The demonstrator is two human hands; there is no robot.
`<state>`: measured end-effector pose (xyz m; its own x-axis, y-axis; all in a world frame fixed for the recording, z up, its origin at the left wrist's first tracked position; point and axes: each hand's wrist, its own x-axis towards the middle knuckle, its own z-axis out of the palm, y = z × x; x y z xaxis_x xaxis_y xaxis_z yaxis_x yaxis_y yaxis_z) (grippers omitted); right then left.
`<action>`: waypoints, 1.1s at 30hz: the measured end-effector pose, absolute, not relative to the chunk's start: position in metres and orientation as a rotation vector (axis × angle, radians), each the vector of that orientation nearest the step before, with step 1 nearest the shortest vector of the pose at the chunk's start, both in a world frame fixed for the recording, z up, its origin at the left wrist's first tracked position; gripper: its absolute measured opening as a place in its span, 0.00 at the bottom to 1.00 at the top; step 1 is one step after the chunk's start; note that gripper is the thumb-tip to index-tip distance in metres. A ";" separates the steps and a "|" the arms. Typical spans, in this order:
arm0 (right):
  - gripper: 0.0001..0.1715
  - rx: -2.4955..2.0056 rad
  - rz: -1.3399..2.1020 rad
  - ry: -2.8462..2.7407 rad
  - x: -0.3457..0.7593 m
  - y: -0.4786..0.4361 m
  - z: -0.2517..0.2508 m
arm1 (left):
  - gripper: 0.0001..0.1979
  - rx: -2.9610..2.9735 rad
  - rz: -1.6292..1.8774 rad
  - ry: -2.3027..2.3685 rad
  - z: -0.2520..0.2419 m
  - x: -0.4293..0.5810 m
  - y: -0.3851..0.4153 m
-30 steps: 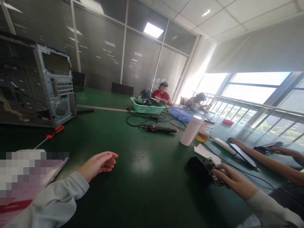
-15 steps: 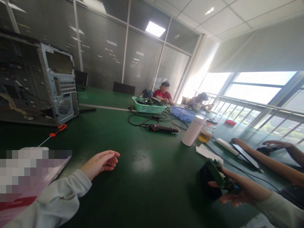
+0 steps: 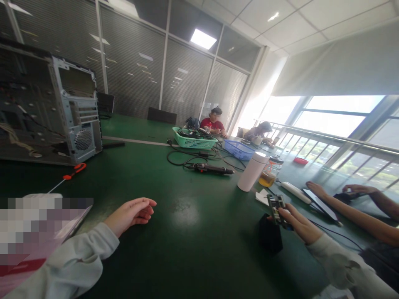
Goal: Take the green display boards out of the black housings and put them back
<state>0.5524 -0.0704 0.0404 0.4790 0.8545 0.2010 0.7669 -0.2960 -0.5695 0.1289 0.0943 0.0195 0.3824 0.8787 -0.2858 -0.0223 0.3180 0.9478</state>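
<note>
My left hand rests on the green table, its fingers loosely bent and nothing in them. Between the fingers and thumb of my right hand is a small green circuit board with parts mounted on it, held up off the table. Just below and left of the board a black box-shaped object sits on the table. A folded white paper lies behind the board and is partly covered by it.
An opened computer case and an orange-handled screwdriver are at left. Ahead lie a corded electric screwdriver, a green basket and a blue basket. A white bottle stands near a co-worker's arm.
My right hand has lifted the circuit board up and away from the black object and turned it. The left hand has stayed in place.
</note>
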 end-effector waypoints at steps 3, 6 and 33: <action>0.25 -2.113 0.228 -1.360 0.562 -0.069 0.038 | 0.08 1.080 0.745 1.000 0.019 0.129 0.094; 0.25 -2.165 0.197 -1.354 0.565 -0.075 0.039 | 0.08 1.077 0.745 1.002 0.020 0.129 0.094; 0.31 -2.516 0.089 -1.598 0.587 -0.082 0.033 | 0.17 1.098 0.743 0.993 0.018 0.128 0.095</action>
